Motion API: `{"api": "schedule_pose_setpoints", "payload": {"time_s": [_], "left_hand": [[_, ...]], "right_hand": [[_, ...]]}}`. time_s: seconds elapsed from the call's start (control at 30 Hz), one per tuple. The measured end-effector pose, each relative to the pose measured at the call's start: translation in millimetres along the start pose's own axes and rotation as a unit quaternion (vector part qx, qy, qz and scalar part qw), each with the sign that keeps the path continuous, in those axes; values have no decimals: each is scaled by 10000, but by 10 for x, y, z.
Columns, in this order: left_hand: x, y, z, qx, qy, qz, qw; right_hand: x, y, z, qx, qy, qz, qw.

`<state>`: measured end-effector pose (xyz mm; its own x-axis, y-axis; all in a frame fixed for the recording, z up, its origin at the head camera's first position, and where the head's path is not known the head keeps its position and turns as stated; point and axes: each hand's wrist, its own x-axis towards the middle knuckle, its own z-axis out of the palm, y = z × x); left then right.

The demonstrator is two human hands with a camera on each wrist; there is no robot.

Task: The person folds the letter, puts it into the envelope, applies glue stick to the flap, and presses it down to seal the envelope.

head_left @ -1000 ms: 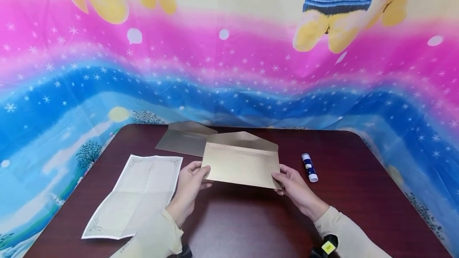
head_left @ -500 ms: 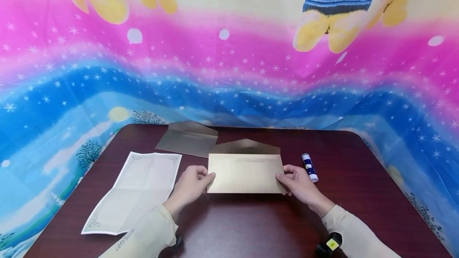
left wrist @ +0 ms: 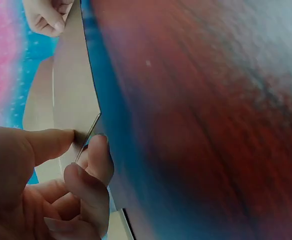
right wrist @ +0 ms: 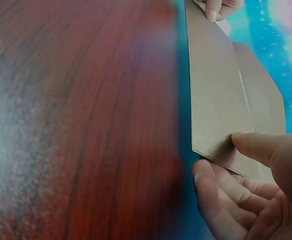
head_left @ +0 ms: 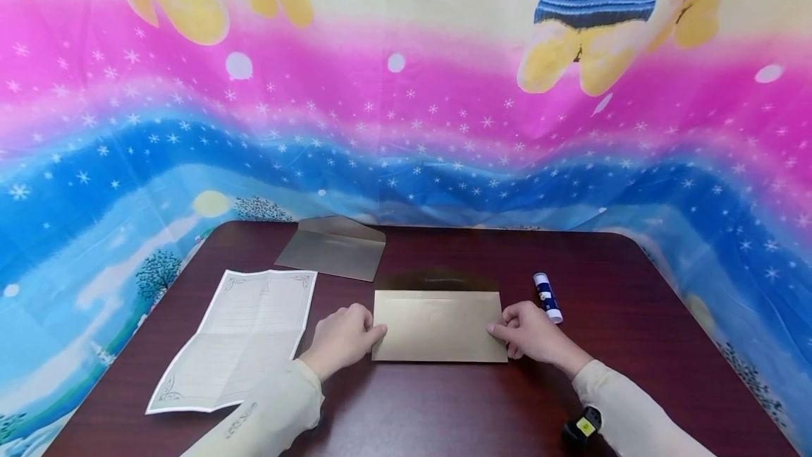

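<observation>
A gold envelope (head_left: 438,330) lies level, close over the middle of the dark wooden table, its flap opened out toward the back. My left hand (head_left: 345,337) pinches its left edge, thumb on top and fingers underneath, as the left wrist view shows. At the opposite edge my right hand (head_left: 533,333) pinches it the same way; in the right wrist view the thumb presses the envelope's face (right wrist: 216,100) near the corner. A creased sheet of letter paper (head_left: 247,330) with ornamental corners lies left of my left hand.
Behind the paper, a second envelope (head_left: 333,252) rests near the table's back edge with its flap up. A blue and white glue stick (head_left: 548,297) lies just beyond my right hand. A printed cloth (head_left: 406,125) hangs behind the table (head_left: 412,407).
Both hands have brought the gold envelope down and nearer to me, slightly right, and straightened it. Its flap now lies flatter and darker. The second envelope shows more fully.
</observation>
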<state>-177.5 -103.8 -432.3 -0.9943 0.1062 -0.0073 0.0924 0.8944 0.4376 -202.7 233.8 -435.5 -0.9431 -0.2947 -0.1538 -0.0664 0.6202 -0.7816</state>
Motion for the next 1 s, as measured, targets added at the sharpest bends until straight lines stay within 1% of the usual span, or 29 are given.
{"api": "schedule_pose_setpoints", "payload": {"time_s": [0.1, 0.23, 0.43, 0.57, 0.67, 0.8, 0.9, 1.0], "left_hand": [[13, -14, 37, 180, 6, 40, 9998], [28, -27, 86, 381, -42, 73, 9992], [37, -13, 114, 617, -94, 137, 9980], [41, -1, 125, 736, -29, 216, 9971], [48, -3, 137, 779, 15, 290, 9965], [57, -7, 126, 764, -44, 396, 9963], [52, 13, 74, 757, -97, 497, 9958], [42, 68, -3, 713, -90, 684, 9951]], "right_hand": [[19, 10, 22, -382, 67, 136, 9992], [36, -1, 47, -824, 141, 205, 9963], [59, -21, 91, -1391, 360, 173, 9895], [71, -18, 99, -1775, 425, 138, 9831], [77, -14, 100, -1918, 387, 201, 9805], [90, -9, 109, -1962, 339, 276, 9796], [94, -4, 118, -1970, 359, 279, 9793], [99, 11, 125, -1965, 394, 260, 9794]]}}
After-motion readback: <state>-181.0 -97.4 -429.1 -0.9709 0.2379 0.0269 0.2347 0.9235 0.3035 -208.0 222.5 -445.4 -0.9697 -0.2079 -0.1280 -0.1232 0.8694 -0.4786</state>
